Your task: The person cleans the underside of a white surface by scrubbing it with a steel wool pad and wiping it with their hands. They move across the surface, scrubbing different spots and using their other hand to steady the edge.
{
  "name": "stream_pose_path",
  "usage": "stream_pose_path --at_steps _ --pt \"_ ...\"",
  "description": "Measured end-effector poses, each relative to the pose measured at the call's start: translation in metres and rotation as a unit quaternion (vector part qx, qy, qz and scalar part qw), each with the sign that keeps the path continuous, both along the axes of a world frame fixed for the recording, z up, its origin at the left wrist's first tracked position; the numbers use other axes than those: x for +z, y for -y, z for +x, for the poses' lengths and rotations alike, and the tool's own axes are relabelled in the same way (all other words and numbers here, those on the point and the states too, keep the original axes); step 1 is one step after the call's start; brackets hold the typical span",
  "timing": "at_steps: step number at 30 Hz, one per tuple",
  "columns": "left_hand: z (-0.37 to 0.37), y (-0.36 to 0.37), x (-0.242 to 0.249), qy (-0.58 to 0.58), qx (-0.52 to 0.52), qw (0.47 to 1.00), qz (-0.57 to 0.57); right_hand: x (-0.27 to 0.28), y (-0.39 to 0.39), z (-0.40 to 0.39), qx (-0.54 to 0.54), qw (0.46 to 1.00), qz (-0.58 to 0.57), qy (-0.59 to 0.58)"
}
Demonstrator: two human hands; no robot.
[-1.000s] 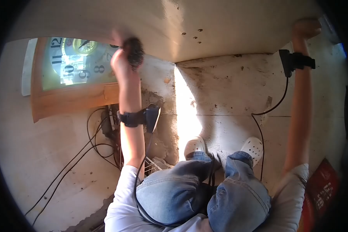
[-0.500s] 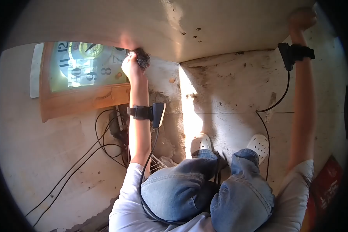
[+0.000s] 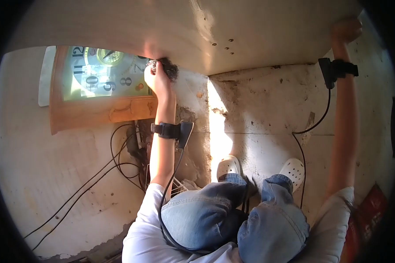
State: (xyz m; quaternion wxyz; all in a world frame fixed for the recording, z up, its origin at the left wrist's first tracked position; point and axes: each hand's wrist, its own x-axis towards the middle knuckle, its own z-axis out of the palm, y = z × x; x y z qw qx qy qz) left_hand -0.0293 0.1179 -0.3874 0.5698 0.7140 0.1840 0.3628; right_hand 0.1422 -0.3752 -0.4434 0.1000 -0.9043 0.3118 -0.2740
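The left hand (image 3: 159, 82) has its fingers clamped on a dark, shiny, curly scrubbing pad that looks like metal wool (image 3: 170, 69). The pad is at the near edge of a broad, smooth grey panel (image 3: 118, 26) that fills the far part of the scene; I cannot tell how firmly it touches. The right hand (image 3: 347, 30) is at the panel's far right end, dim and blurred, so I cannot tell whether its fingers are clamped on the edge.

Four small, dark metal studs (image 3: 231, 40) sit in the panel between the hands. Just left of the pad, a large clock with a brown wooden frame (image 3: 96, 109) lies sideways, partly hidden by the panel. Each forearm wears a black strapped device, one left (image 3: 185, 135) and one right (image 3: 326, 72), with a black cable running from it.

Nearer, bent knees in blue denim trousers (image 3: 197, 215) stand above two white perforated clogs (image 3: 293, 173). Thin black cables (image 3: 85, 191) cross the left side; a red printed object (image 3: 373, 212) is at the near right.
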Motion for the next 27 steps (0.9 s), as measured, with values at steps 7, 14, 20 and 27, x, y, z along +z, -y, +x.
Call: stream_pose_path --at_steps 7,14,20,27 --pt "-0.008 0.028 0.141 0.037 -0.017 0.996 0.077 -0.012 0.001 -0.003 -0.035 0.970 -0.229 0.077" --pt "-0.003 0.034 0.061 -0.005 0.079 0.954 0.289 0.013 -0.011 -0.017 -0.043 0.972 -0.223 0.067" --pt "0.005 0.022 0.138 0.089 0.029 0.958 0.272 0.005 -0.011 -0.020 -0.047 0.950 -0.300 0.072" --pt "-0.014 0.038 0.046 -0.057 0.040 0.915 0.396 0.003 -0.009 -0.012 -0.037 0.976 -0.164 0.137"
